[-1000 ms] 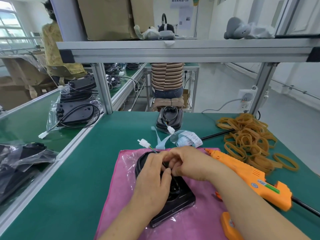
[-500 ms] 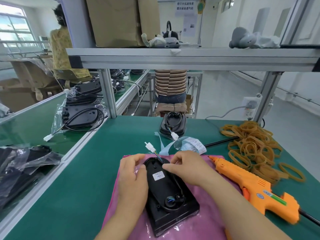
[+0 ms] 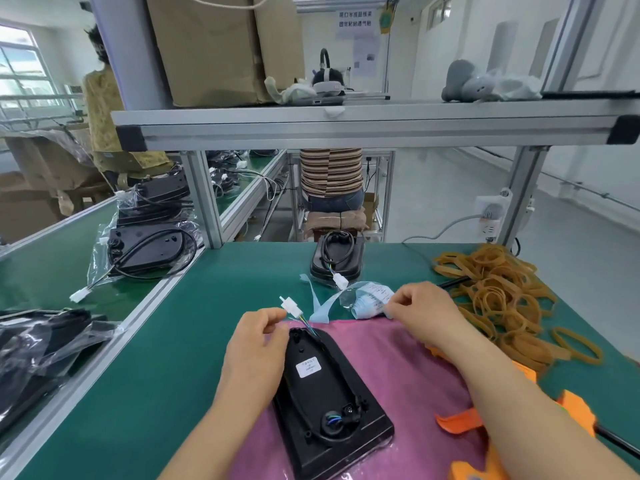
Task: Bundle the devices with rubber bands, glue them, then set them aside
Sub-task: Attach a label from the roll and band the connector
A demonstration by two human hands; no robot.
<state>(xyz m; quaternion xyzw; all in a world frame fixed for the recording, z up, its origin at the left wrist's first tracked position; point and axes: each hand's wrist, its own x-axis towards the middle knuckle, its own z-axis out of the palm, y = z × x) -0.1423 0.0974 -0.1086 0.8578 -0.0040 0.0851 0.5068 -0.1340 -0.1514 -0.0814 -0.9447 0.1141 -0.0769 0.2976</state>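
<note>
The flat black plastic device (image 3: 325,386) lies on a pink cloth (image 3: 408,368). The left hand (image 3: 254,348) grips its far end; the right hand (image 3: 420,308) pinches a pale-blue label strip (image 3: 370,299) — pin the device and coil its cable flat before banding.

Head-worn wide-angle view looks forward and down, close over the green workbench (image 3: 180,358).

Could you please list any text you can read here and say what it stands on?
Sign on the wall: two lines of Chinese characters, too blurred to quote.
Sheet under it: blurred.
Label on the device: print too small to read.
Strip of paper: print too small to read.
</note>
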